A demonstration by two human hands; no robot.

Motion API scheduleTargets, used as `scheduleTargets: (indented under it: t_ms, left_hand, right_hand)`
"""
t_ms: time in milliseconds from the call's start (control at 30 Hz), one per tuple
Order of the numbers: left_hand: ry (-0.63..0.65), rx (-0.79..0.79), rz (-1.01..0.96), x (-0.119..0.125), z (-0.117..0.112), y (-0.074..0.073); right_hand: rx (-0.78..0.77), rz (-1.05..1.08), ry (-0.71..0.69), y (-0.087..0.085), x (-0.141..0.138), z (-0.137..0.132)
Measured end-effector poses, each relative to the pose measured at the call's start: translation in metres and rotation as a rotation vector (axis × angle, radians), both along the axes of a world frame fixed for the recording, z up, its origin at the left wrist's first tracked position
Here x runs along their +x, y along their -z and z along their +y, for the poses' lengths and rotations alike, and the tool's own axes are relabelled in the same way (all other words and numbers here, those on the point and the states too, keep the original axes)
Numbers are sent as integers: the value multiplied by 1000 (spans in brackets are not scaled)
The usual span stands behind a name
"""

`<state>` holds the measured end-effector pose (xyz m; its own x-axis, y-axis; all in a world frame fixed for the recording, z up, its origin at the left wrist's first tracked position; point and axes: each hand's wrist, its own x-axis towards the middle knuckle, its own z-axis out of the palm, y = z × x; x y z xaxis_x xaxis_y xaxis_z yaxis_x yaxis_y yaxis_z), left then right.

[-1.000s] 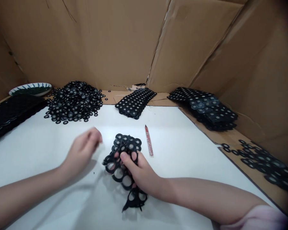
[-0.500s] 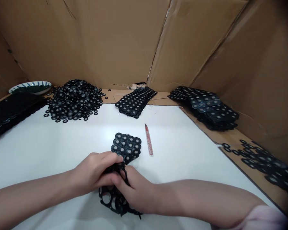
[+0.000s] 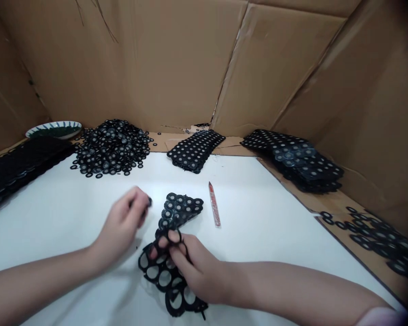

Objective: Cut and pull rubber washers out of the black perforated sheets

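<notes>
My right hand point(image 3: 199, 271) grips a black rubber sheet point(image 3: 179, 210) of moulded washers over the white board. Beyond my fingers the sheet still has its ringed discs; on the near side hangs an openwork strip of empty round holes point(image 3: 165, 278). My left hand point(image 3: 124, 222), apart from the sheet on its left, is closed with a small black piece point(image 3: 150, 202) showing at the fingertips; it looks like a rubber washer, seen edge-on. A red-and-clear pencil-shaped tool point(image 3: 214, 206) lies right of the sheet.
A heap of loose black washers point(image 3: 112, 147) sits at the back left, near a dish point(image 3: 66, 130) of dark green bits. Stacked washer sheets stand at far left point(image 3: 23, 163), back centre point(image 3: 195, 151) and right point(image 3: 292, 158). Empty-holed scrap point(image 3: 374, 231) lies along the right edge. Cardboard walls surround the board.
My left hand has pulled away from the sheet to the left, with a small black piece in its fingers. My right hand keeps its hold, and the view has tilted slightly.
</notes>
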<state>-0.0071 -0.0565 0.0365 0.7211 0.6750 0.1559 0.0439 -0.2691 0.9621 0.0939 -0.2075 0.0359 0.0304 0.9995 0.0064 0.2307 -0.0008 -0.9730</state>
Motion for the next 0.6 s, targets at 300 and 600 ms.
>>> scheduleTargets:
  t_ms: [300, 600]
  left_hand:
    - [-19, 302, 79, 5, 8, 4]
    - [325, 419, 248, -6, -12, 0]
  right_hand:
    - [-3, 134, 47, 4, -1, 4]
    - [-59, 295, -58, 3, 8, 7]
